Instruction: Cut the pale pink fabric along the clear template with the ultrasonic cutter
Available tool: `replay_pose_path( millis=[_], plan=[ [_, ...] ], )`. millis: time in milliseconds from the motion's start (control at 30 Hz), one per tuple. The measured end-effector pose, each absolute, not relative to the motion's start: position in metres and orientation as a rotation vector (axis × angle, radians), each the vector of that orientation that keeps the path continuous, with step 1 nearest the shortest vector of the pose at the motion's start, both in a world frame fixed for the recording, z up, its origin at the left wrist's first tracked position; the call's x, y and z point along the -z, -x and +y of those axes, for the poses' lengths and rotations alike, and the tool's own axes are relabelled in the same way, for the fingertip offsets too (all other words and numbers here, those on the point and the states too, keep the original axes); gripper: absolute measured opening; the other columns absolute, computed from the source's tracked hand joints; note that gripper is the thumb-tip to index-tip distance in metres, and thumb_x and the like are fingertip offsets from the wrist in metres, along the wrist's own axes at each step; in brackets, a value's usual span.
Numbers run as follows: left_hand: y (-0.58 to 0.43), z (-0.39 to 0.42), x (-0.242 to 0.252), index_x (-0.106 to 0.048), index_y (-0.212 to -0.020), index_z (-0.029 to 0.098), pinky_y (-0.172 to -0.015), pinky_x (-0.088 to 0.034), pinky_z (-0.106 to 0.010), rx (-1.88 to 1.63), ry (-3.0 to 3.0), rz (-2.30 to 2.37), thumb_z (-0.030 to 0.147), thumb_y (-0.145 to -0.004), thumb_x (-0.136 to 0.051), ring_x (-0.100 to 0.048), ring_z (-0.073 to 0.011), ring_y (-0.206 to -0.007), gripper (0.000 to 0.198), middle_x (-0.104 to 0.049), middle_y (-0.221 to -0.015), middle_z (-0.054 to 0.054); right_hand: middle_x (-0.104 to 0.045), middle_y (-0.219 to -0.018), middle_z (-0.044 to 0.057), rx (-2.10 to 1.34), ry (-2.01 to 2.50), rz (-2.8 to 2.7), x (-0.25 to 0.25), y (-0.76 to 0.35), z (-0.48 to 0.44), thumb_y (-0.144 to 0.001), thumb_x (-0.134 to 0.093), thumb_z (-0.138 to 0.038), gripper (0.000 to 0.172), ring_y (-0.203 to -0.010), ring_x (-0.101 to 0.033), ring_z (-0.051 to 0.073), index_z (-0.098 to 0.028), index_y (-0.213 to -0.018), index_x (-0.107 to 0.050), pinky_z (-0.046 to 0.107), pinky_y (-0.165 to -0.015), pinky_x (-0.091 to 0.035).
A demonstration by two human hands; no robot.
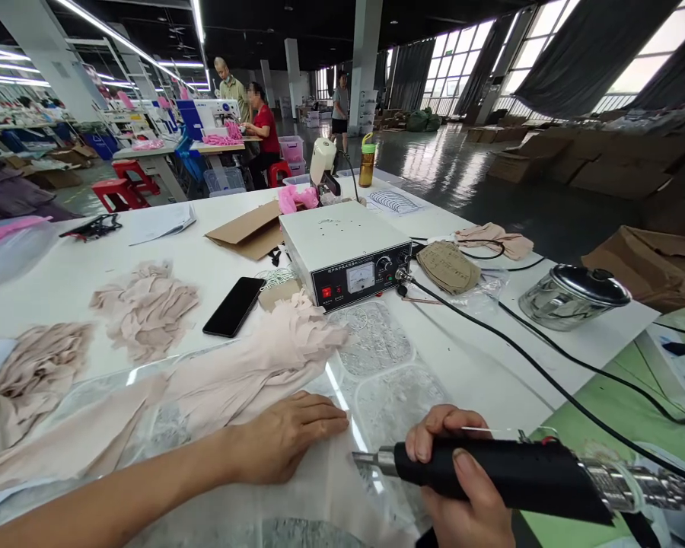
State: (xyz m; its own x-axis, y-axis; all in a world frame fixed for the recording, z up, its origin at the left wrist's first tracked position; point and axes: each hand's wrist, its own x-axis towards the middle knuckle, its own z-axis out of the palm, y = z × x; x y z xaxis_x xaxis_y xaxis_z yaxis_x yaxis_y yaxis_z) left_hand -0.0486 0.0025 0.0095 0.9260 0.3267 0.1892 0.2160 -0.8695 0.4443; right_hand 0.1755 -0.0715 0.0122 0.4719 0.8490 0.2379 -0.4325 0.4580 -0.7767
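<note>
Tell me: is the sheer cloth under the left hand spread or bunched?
Spread: the sheer cloth lies mostly smooth beneath the left hand, the grey-patterned surface showing through.

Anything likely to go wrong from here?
1. The metal tip of the black tool in the right hand points toward the left hand; a slip could catch the fingers.
2. The pale fabric lies wrinkled beside the left hand; folds may shift or crease.
3. Black cables run past the clear lidded jar near the table's edge; a tug might knock it.
</note>
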Motion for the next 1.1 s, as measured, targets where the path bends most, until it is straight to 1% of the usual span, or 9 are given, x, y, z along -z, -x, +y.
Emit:
replay_pose_path(
  millis=[267,400,567,667,833,1100],
  plan=[
    [0.0455,-0.0001,-0.0083,-0.05,-0.137,0.016,-0.104,-0.048,-0.044,-0.326,-2.684,0.436,0.002,-0.085,-0.045,-0.058,-0.0271,-0.122,0.054,-0.06,-0.134,-0.015,-0.056,-0.077,-0.001,-0.903,0.674,-0.661,-0.014,-0.1747,-0.075,-0.081,-0.062,-0.034,0.014,-0.049,-0.058,0.01,-0.021,-0.086,-0.063,0.026,-0.046,-0.048],
    [0.0453,-0.002,-0.0087,-0.051,-0.135,0.016,-0.104,-0.047,-0.043,-0.316,-2.711,0.437,0.004,-0.087,-0.045,-0.057,-0.0275,-0.121,0.05,-0.059,-0.134,-0.015,-0.055,-0.077,-0.001,-0.925,0.668,-0.657,-0.0147,-0.1741,-0.0761,-0.082,-0.061,-0.034,0.013,-0.049,-0.058,0.01,-0.021,-0.086,-0.063,0.027,-0.046,-0.049],
    [0.0471,-0.0035,-0.0077,-0.053,-0.135,0.018,-0.102,-0.048,-0.043,-0.264,-2.757,0.458,0.006,-0.088,-0.048,-0.056,-0.0291,-0.122,0.049,-0.058,-0.136,-0.015,-0.055,-0.077,-0.001,-0.948,0.67,-0.641,-0.0156,-0.1747,-0.0783,-0.081,-0.062,-0.034,0.014,-0.05,-0.058,0.01,-0.021,-0.086,-0.063,0.026,-0.046,-0.048],
    [0.0471,-0.0029,-0.0081,-0.053,-0.135,0.016,-0.102,-0.047,-0.044,-0.236,-2.781,0.447,0.006,-0.088,-0.046,-0.055,-0.0301,-0.124,0.049,-0.057,-0.138,-0.015,-0.055,-0.077,-0.001,-0.957,0.683,-0.645,-0.0163,-0.1748,-0.0798,-0.082,-0.063,-0.035,0.013,-0.051,-0.057,0.01,-0.022,-0.086,-0.063,0.026,-0.048,-0.049],
    [0.0465,-0.0016,-0.0096,-0.052,-0.137,0.013,-0.104,-0.044,-0.04,-0.224,-2.818,0.401,0.004,-0.087,-0.044,-0.053,-0.0282,-0.126,0.051,-0.056,-0.14,-0.013,-0.054,-0.076,-0.001,-0.959,0.698,-0.653,-0.0181,-0.1751,-0.0801,-0.081,-0.064,-0.036,0.015,-0.05,-0.056,0.01,-0.022,-0.085,-0.063,0.025,-0.047,-0.048],
    [0.0459,0.0001,-0.0105,-0.052,-0.136,0.014,-0.099,-0.043,-0.037,-0.181,-2.884,0.343,0.008,-0.09,-0.044,-0.054,-0.0272,-0.123,0.048,-0.055,-0.142,-0.013,-0.054,-0.076,-0.001,-0.991,0.695,-0.655,-0.0178,-0.1763,-0.0811,-0.081,-0.064,-0.036,0.015,-0.051,-0.057,0.01,-0.022,-0.086,-0.061,0.025,-0.048,-0.048]
  ],
)
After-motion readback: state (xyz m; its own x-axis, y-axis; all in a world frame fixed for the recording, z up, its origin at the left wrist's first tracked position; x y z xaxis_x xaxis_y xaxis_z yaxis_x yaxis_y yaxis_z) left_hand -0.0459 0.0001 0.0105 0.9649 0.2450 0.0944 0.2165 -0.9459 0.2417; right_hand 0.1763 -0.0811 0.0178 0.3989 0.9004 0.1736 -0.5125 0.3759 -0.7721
